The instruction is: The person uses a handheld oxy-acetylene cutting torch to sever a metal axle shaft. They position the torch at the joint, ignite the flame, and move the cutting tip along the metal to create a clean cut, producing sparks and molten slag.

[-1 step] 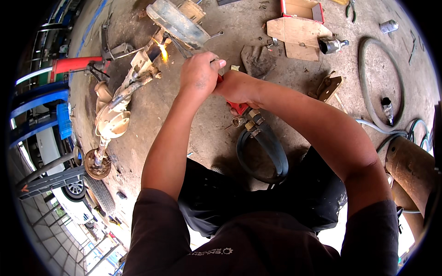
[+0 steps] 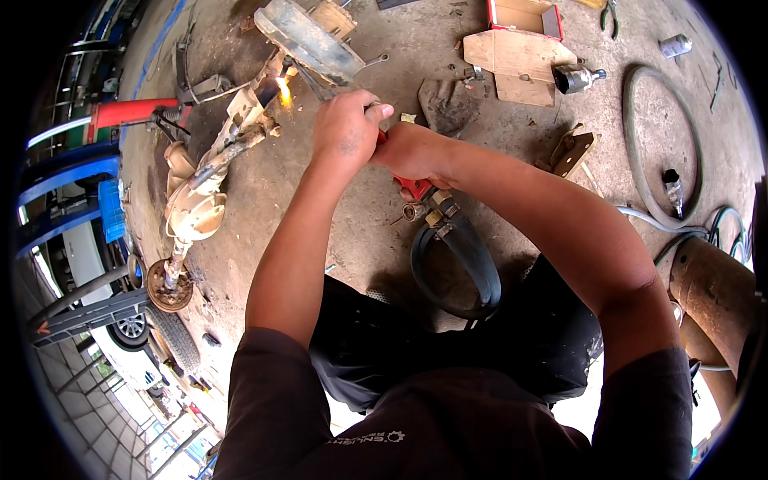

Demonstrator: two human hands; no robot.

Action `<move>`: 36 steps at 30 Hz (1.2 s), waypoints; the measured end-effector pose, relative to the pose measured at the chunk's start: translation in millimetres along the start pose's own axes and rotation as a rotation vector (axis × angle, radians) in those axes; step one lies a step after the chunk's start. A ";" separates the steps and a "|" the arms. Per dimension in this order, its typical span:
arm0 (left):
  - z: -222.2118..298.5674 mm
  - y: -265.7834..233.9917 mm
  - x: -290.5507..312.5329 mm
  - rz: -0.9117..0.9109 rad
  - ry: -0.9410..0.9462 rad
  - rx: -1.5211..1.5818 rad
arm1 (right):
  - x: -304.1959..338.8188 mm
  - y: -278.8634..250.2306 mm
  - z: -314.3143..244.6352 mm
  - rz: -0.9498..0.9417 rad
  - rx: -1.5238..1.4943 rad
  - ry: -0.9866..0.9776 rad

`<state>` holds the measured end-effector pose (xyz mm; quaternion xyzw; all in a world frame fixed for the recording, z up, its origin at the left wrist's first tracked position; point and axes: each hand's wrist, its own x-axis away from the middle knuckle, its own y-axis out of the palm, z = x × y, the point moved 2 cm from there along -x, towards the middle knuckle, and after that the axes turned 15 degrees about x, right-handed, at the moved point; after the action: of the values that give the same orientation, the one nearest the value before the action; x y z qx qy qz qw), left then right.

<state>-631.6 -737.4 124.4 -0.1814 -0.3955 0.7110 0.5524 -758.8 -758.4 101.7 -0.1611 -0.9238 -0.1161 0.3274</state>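
Observation:
My left hand point(image 2: 346, 132) is closed around the metal tubes point(image 2: 314, 82) of a gas torch. Just behind it, my right hand point(image 2: 414, 150) is wrapped round the torch's red handle point(image 2: 414, 187), where brass fittings join bluish-grey hoses point(image 2: 474, 260). The hoses loop down between my knees. Ahead of the tubes, an orange flame point(image 2: 284, 90) burns against the end of a rusty axle assembly point(image 2: 210, 172), beside a brake drum point(image 2: 310, 40). The torch tip is hard to make out in the glare.
A red jack point(image 2: 132, 114) stands left of the axle. An open cardboard box point(image 2: 524, 60), a metal joint point(image 2: 578, 78), pliers point(image 2: 610, 20) and a spray can point(image 2: 676, 46) lie on the concrete. A coiled hose point(image 2: 630, 120) and a rusty cylinder point(image 2: 712, 284) are at right.
The flame has changed shape a little and looks shorter. Both hands and the torch stay in place.

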 end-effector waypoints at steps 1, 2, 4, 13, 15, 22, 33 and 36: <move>1.1 -0.1 0.3 0.015 -0.006 -0.017 | -1.0 0.3 0.8 -0.003 -0.003 -0.008; 1.9 -0.5 0.1 0.013 -0.030 -0.016 | -2.1 0.7 1.6 0.003 -0.001 -0.010; 2.7 -1.8 0.1 0.010 -0.080 -0.015 | -3.4 1.9 1.4 0.014 0.002 -0.016; 4.0 -1.6 0.5 0.031 -0.107 -0.053 | -1.4 2.1 -0.5 0.039 0.001 0.007; 5.4 -2.2 1.8 0.032 -0.093 -0.056 | -0.5 2.7 -1.3 0.043 0.001 -0.003; 5.4 -3.1 2.1 0.035 -0.090 -0.044 | 0.4 2.4 -2.3 0.036 0.015 -0.004; 2.9 -1.6 0.6 0.038 -0.076 -0.037 | -5.3 2.0 0.6 0.039 0.091 -0.021; 1.9 -1.0 0.7 0.051 -0.061 -0.035 | -3.2 3.4 0.1 0.031 0.045 -0.007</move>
<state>-632.5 -737.4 126.5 -0.1791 -0.4198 0.7231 0.5185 -755.2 -755.9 100.0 -0.1684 -0.9248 -0.0898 0.3293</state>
